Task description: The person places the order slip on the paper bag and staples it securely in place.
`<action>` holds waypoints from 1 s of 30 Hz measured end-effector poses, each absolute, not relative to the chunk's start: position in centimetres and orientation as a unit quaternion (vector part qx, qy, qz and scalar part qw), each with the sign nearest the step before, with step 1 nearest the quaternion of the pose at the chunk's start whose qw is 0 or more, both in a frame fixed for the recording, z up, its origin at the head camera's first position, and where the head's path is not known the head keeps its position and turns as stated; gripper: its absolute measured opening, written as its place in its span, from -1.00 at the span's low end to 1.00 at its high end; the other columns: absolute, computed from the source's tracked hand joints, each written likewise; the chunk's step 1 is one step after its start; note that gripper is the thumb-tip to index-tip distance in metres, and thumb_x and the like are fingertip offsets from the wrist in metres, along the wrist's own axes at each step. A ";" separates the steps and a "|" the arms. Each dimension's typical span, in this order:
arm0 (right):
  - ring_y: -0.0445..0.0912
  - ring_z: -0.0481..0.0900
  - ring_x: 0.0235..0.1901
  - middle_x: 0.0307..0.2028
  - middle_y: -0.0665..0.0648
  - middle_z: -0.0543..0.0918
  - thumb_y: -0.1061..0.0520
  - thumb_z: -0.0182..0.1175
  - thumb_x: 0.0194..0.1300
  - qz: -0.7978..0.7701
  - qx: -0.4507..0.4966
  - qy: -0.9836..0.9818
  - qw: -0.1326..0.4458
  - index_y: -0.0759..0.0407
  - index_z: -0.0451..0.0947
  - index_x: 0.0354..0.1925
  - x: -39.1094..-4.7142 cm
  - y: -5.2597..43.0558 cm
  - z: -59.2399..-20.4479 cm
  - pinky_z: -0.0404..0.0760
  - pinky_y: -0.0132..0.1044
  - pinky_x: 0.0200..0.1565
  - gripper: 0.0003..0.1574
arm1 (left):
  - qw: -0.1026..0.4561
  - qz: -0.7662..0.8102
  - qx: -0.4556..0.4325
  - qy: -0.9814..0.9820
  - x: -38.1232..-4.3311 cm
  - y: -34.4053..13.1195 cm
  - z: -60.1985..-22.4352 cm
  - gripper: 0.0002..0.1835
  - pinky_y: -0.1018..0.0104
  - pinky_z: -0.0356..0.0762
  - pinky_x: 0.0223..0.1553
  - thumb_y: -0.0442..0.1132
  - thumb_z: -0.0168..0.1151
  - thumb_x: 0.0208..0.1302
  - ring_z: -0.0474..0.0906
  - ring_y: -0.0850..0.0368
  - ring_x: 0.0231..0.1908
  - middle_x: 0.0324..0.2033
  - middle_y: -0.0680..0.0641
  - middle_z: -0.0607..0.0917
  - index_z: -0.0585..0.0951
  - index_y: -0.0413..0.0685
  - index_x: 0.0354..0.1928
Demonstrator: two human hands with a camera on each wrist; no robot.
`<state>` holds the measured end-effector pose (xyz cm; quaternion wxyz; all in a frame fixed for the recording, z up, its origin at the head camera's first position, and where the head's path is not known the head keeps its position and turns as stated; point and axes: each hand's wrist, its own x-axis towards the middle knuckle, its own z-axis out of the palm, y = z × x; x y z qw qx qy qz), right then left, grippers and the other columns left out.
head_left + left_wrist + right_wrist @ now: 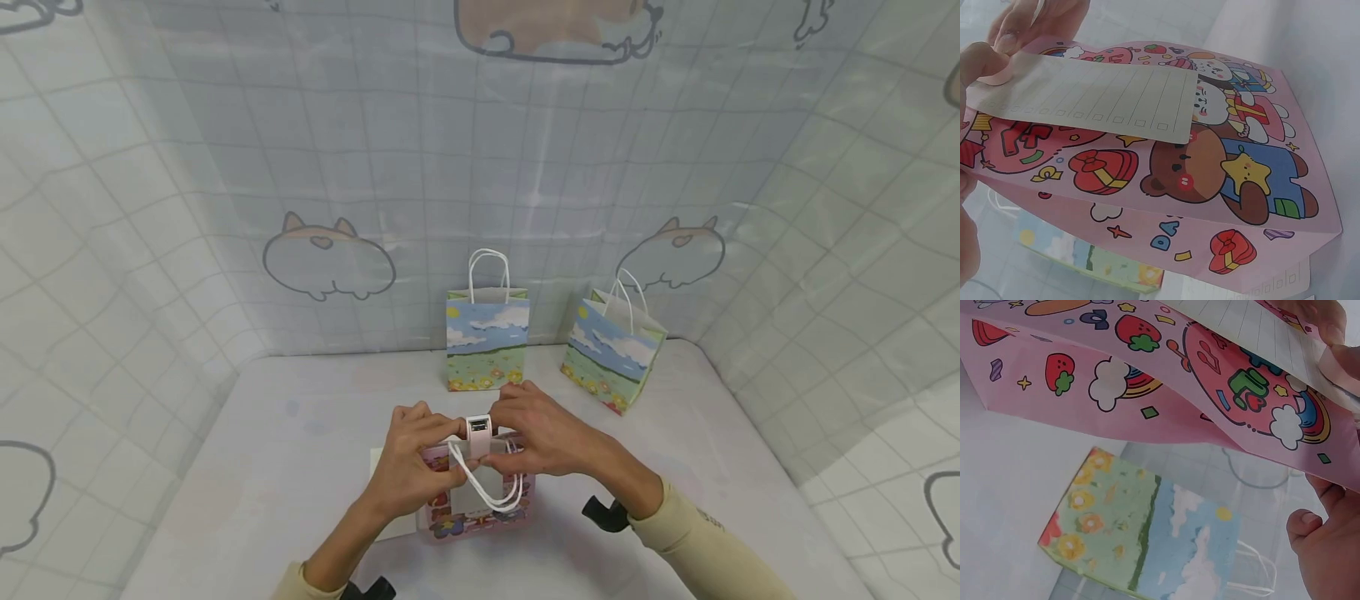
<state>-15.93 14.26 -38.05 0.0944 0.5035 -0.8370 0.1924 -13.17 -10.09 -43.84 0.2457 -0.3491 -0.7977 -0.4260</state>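
Between my hands is a pink paper gift bag (442, 525) with cartoon animals and white rope handles (491, 502). A lined note with checkboxes (1116, 94) lies against its front. A small pink-and-white device (478, 437) with a dark slot sits over the bag's top edge; its kind is unclear. My left hand (412, 462) grips the rim left of it, thumb on the note's end. My right hand (543, 429) grips the rim on the other side. Fingertips of both hands touch the device. The fingers behind the bag are partly hidden.
A landscape-print paper bag (487, 342) stands upright behind my hands by the back wall. Another like it (611, 350) stands turned at the right. Pale paper (393, 525) lies on the white table (300, 433) by the pink bag. Patterned cloth walls surround the table.
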 end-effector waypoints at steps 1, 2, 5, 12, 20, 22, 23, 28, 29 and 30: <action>-0.27 0.32 -0.28 -0.39 -0.25 0.52 -0.18 0.30 0.29 0.192 0.503 -0.838 0.092 -0.10 0.55 -0.32 -15.9 14.2 -38.0 0.35 -0.22 -0.07 -0.76 | 0.244 -0.427 -0.348 -0.798 -13.2 -10.1 -43.8 -0.52 0.21 -0.02 -0.12 -0.14 0.61 -0.16 0.22 0.32 -0.31 -0.29 0.26 0.74 0.77 0.13 -0.06; -0.27 0.32 -0.28 -0.38 -0.25 0.52 -0.18 0.29 0.30 0.193 0.502 -0.838 0.091 -0.10 0.56 -0.31 -15.9 14.2 -38.1 0.36 -0.23 -0.07 -0.77 | 0.243 -0.428 -0.348 -0.798 -13.1 -10.1 -43.8 -0.52 0.21 -0.01 -0.12 -0.14 0.61 -0.16 0.22 0.32 -0.32 -0.29 0.27 0.74 0.77 0.14 -0.06; -0.27 0.30 -0.29 -0.40 -0.26 0.49 -0.17 0.29 0.29 0.195 0.501 -0.838 0.090 -0.10 0.56 -0.32 -16.0 14.2 -38.1 0.34 -0.25 -0.10 -0.77 | 0.241 -0.428 -0.347 -0.799 -13.1 -10.1 -43.7 -0.52 0.22 -0.01 -0.12 -0.13 0.61 -0.16 0.22 0.33 -0.31 -0.29 0.27 0.74 0.77 0.15 -0.06; -0.28 0.25 -0.33 -0.46 -0.26 0.40 -0.21 0.27 0.31 0.200 0.496 -0.840 0.091 -0.11 0.47 -0.38 -16.0 14.3 -38.2 0.27 -0.27 -0.16 -0.70 | 0.236 -0.424 -0.346 -0.803 -13.0 -10.1 -43.7 -0.50 0.21 -0.02 -0.11 -0.13 0.59 -0.13 0.21 0.31 -0.31 -0.26 0.23 0.75 0.75 0.13 -0.02; -0.29 0.26 -0.33 -0.46 -0.27 0.41 -0.27 0.26 0.32 0.200 0.490 -0.844 0.087 -0.13 0.48 -0.37 -16.0 14.3 -38.2 0.26 -0.27 -0.18 -0.67 | 0.233 -0.422 -0.345 -0.806 -13.0 -10.1 -43.6 -0.48 0.21 -0.01 -0.11 -0.13 0.59 -0.14 0.21 0.32 -0.30 -0.25 0.23 0.75 0.75 0.12 0.00; -0.28 0.27 -0.33 -0.45 -0.27 0.43 -0.29 0.26 0.31 0.201 0.485 -0.847 0.085 -0.12 0.50 -0.36 -16.0 14.3 -38.2 0.27 -0.26 -0.18 -0.66 | 0.226 -0.419 -0.341 -0.811 -13.0 -10.2 -43.5 -0.49 0.21 0.01 -0.11 -0.11 0.59 -0.12 0.23 0.32 -0.30 -0.24 0.24 0.75 0.74 0.14 0.00; -0.29 0.27 -0.32 -0.43 -0.28 0.44 -0.31 0.26 0.31 0.201 0.481 -0.850 0.082 -0.13 0.51 -0.35 -16.0 14.3 -38.2 0.26 -0.26 -0.18 -0.65 | 0.222 -0.416 -0.338 -0.814 -12.9 -10.2 -43.5 -0.49 0.20 0.02 -0.10 -0.09 0.60 -0.12 0.24 0.33 -0.29 -0.23 0.24 0.75 0.74 0.16 0.00; -0.30 0.31 -0.27 -0.34 -0.31 0.51 -0.44 0.25 0.25 0.203 0.463 -0.861 0.067 -0.17 0.53 -0.28 -15.7 14.4 -38.2 0.27 -0.25 -0.17 -0.56 | 0.197 -0.407 -0.332 -0.828 -12.8 -10.4 -43.3 -0.49 0.19 0.06 -0.09 0.00 0.58 -0.05 0.31 0.35 -0.25 -0.17 0.28 0.73 0.69 0.23 0.03; -0.31 0.33 -0.25 -0.32 -0.32 0.51 -0.46 0.24 0.24 0.203 0.461 -0.861 0.066 -0.18 0.53 -0.26 -15.7 14.4 -38.1 0.27 -0.25 -0.17 -0.55 | 0.196 -0.405 -0.332 -0.829 -12.8 -10.5 -43.3 -0.48 0.18 0.06 -0.10 0.00 0.58 -0.05 0.32 0.35 -0.25 -0.17 0.28 0.73 0.68 0.23 0.03; -0.31 0.33 -0.24 -0.31 -0.32 0.52 -0.47 0.24 0.23 0.203 0.462 -0.861 0.065 -0.19 0.54 -0.25 -15.7 14.4 -38.1 0.28 -0.24 -0.17 -0.54 | 0.193 -0.406 -0.332 -0.830 -12.7 -10.5 -43.3 -0.48 0.18 0.06 -0.09 0.01 0.58 -0.04 0.33 0.34 -0.24 -0.16 0.28 0.73 0.68 0.23 0.04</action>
